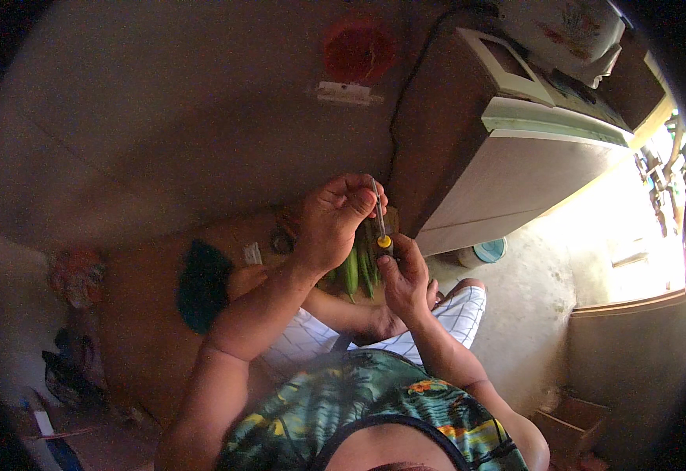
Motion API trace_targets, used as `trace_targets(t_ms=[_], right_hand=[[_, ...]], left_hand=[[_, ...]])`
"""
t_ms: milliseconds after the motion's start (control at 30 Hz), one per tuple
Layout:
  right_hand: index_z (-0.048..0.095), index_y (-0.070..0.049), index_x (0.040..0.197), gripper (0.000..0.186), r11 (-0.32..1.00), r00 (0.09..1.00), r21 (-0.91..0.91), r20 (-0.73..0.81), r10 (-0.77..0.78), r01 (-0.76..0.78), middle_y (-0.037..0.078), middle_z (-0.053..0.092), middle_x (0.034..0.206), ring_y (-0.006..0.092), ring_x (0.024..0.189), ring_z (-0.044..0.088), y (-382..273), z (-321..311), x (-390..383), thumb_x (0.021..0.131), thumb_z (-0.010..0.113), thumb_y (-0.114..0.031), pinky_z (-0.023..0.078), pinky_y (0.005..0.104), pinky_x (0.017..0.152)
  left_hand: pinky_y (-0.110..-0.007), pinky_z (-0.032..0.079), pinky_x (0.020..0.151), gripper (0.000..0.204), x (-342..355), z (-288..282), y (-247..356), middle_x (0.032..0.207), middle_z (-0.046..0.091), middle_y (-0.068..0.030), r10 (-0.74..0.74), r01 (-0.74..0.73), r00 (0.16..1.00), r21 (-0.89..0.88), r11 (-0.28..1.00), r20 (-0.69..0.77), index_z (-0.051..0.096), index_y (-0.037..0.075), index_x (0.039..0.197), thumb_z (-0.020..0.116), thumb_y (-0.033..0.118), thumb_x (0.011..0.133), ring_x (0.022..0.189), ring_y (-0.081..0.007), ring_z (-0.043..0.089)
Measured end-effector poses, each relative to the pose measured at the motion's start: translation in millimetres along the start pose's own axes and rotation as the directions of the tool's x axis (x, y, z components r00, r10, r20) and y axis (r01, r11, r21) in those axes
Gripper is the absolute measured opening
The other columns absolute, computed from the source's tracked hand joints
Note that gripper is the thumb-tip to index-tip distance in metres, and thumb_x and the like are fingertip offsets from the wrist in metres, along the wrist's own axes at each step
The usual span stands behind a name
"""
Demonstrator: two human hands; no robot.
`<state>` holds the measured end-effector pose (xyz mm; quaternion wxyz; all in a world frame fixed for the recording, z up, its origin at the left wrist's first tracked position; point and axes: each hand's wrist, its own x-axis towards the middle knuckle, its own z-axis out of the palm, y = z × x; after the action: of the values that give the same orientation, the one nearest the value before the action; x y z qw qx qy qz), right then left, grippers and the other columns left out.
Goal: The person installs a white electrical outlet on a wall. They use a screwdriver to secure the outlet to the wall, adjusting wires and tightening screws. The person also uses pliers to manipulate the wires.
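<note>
Holding metal-shafted tool (pixel 381 226), left of fridge (pixel 507 184) | right hand (pixel 408 276): clamped on its yellow-and-black handle (pixel 385 242) | left hand (pixel 333 216): pinching the far end | green vegetables (pixel 351 272): near white checked shorts (pixel 459 318)

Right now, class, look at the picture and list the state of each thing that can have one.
Left hand: bent, thumb and fingers at the tool's metal end.
Right hand: closed on the tool's handle.
Tool: held up, metal end away from the body.
Green vegetables: lying together, seemingly uncut.
Fridge: door looks shut.
Bucket: upright on the floor.
</note>
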<state>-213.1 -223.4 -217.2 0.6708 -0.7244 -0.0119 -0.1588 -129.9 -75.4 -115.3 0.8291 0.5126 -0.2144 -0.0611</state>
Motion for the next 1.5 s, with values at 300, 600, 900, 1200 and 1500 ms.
trace_targets(t_ms=[300,600,900,1200,1500], right_hand=[[0.059,-0.001,0.127,0.037,0.999,1.0,0.037,0.024,0.002,-0.003,0.012,0.068,0.113,0.0179,0.106,0.063,1.5,-10.9,-4.0,0.091,0.065,-0.003,0.049,0.0311,0.094],[0.059,0.0,0.127,0.037,0.991,1.0,0.133,-0.004,0.015,-0.014,0.01,0.067,0.112,0.0166,0.106,0.062,2.1,-22.4,-13.1,0.091,0.065,-0.002,0.048,0.0305,0.095],[0.058,0.004,0.125,0.036,0.981,1.0,0.194,-0.022,0.017,-0.013,0.01,0.065,0.115,0.0175,0.11,0.059,-1.0,-38.2,-20.1,0.09,0.065,0.001,0.045,0.0293,0.099],[0.058,0.003,0.125,0.034,0.977,1.0,0.21,-0.008,0.022,-0.02,0.008,0.066,0.111,0.0146,0.104,0.06,-5.7,-36.9,-17.3,0.092,0.066,-0.002,0.048,0.0283,0.093],[0.057,0.004,0.127,0.034,0.988,1.0,0.154,0.031,0.0,-0.004,0.006,0.068,0.11,0.012,0.098,0.063,-15.6,-37.1,-9.6,0.102,0.065,-0.017,0.05,0.0272,0.088]], left_hand=[[-0.042,0.05,0.102,0.064,72.0,-67.4,27.4,0.127,0.063,-0.0196,0.214,0.055,0.902,0.591,0.805,-0.375,0.051,-0.003,0.137,0.072,0.04,0.095,0.119,-0.0288,0.06],[-0.042,0.052,0.102,0.071,149.3,-90.5,62.5,0.137,0.06,-0.0223,-0.096,0.065,0.995,0.612,0.788,0.019,0.045,-0.006,0.147,0.067,0.041,0.098,0.12,-0.0299,0.063],[-0.039,0.057,0.089,0.06,153.8,-72.0,86.9,0.121,0.068,-0.0143,-0.418,0.197,0.906,0.803,0.562,0.07,0.053,-0.002,0.141,0.064,0.04,0.1,0.099,-0.0214,0.069],[-0.04,0.057,0.084,0.062,149.0,-85.2,60.7,0.122,0.065,-0.0177,-0.255,0.247,0.967,0.363,0.898,-0.028,0.039,-0.001,0.149,0.059,0.034,0.102,0.092,-0.0254,0.069],[-0.039,0.055,0.085,0.058,143.7,-49.5,60.7,0.128,0.06,-0.0195,-0.227,0.254,0.965,0.243,0.936,-0.133,0.043,-0.002,0.144,0.056,0.037,0.104,0.103,-0.0267,0.063]])
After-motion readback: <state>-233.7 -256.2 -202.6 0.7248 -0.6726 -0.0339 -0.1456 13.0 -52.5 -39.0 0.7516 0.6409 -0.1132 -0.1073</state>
